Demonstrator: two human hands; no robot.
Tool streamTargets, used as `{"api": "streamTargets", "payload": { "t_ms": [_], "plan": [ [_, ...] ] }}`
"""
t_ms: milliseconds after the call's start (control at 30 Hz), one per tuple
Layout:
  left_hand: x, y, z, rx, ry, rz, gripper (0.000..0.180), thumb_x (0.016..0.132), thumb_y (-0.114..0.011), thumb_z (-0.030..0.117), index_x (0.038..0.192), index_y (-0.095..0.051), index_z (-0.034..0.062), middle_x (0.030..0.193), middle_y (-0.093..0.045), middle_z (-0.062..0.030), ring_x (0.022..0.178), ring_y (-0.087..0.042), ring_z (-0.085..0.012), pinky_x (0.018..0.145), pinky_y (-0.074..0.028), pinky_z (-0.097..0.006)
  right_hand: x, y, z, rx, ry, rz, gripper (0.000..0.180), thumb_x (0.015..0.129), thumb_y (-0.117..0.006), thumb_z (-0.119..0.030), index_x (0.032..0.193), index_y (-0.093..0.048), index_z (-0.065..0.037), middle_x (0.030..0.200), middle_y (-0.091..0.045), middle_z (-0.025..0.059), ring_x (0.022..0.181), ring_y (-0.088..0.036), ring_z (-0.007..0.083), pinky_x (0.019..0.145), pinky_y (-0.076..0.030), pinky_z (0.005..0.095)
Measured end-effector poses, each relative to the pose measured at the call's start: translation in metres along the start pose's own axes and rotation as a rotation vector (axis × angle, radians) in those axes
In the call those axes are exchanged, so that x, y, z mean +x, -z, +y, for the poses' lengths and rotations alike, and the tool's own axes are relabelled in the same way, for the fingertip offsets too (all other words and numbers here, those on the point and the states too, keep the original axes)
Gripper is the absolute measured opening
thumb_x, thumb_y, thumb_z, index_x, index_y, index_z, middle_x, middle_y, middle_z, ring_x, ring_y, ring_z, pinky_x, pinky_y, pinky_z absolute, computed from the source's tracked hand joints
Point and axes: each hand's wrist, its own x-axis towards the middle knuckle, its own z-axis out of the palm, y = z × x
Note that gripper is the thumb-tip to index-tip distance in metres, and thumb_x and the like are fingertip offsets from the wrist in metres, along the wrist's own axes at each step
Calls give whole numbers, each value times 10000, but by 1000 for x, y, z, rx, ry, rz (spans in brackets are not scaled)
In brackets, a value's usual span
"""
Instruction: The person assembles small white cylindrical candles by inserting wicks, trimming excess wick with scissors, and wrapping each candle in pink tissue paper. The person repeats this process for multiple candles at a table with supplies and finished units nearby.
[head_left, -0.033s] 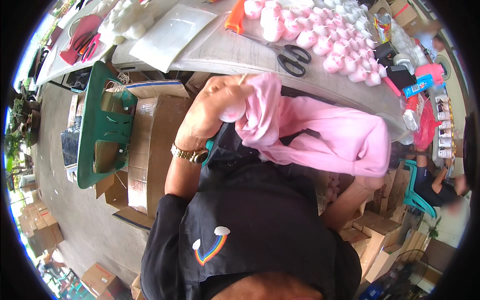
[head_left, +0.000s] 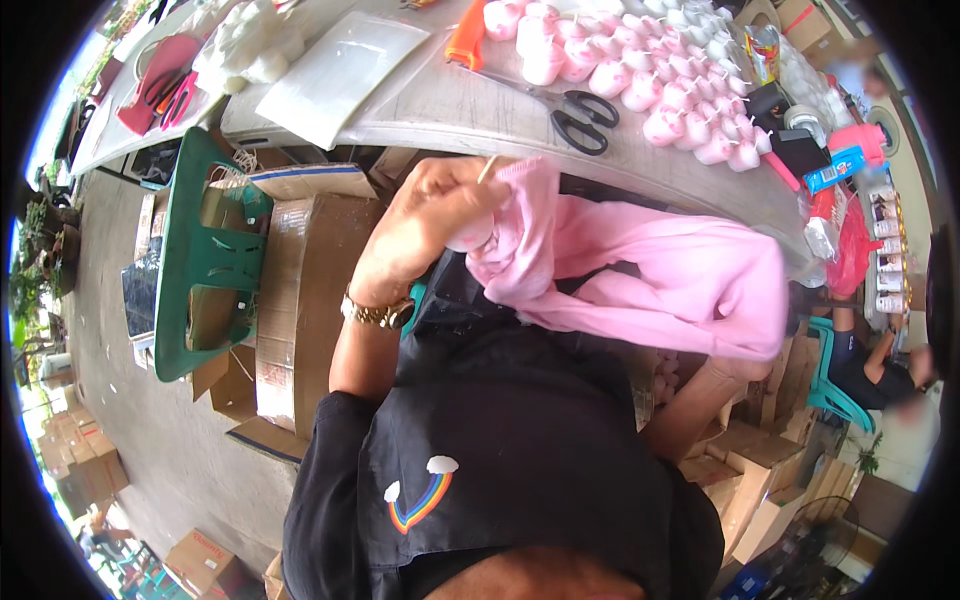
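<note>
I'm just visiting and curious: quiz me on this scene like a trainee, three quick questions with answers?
1. True or false: the cloth is blue.
2. Where do the black scissors lie? A) on the floor B) on the table C) on a chair
3. What does the left hand hold against the cloth?

Key:
1. False; it is pink.
2. B
3. A candle, partly hidden.

Pink cloth [head_left: 675, 265] creased, bunched at left end, spread rightward; pale rounded candle [head_left: 472, 237], mostly hidden, beside bunched part.
</note>
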Motion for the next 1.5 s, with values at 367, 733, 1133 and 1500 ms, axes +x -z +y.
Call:
{"api": "streamTargets", "payload": {
  "t_ms": [367,733,1133,1500],
  "plan": [
    [20,-60,-51,855,-462,135,434,723,-804,195,1141,-713,119,939,-679,-81,820,-657,-236,743,-520,-330,41,20,-14,-615,437,336,523,872,-609,-197,1290,-520,105,1287,-569,264,1138,-597,344,980,-456,430],
    [32,-25,-112,1178,-170,116,288,712,-799,324,903,-710,128,841,-643,-73,748,-663,-307,635,-534,-406,-8,57,-46,-1371,738,480,474,860,-634,-217,1207,-598,104,1208,-624,264,1039,-654,348,889,-527,417],
    [48,-23,-116,1272,-193,280,289,776,-718,352,951,-690,124,746,-695,-137,697,-679,-346,738,-552,-432,-22,75,-60,-1456,743,496,435,861,-627,-187,1183,-617,105,1186,-640,257,1029,-664,344,877,-542,413],
    [91,-29,-134,1210,-239,295,262,767,-648,288,932,-742,107,731,-682,-187,658,-679,-351,659,-557,-427,-44,110,-66,-1636,757,453,404,870,-604,-137,1192,-604,107,1196,-634,247,1065,-650,337,905,-529,413]
  ]
}}
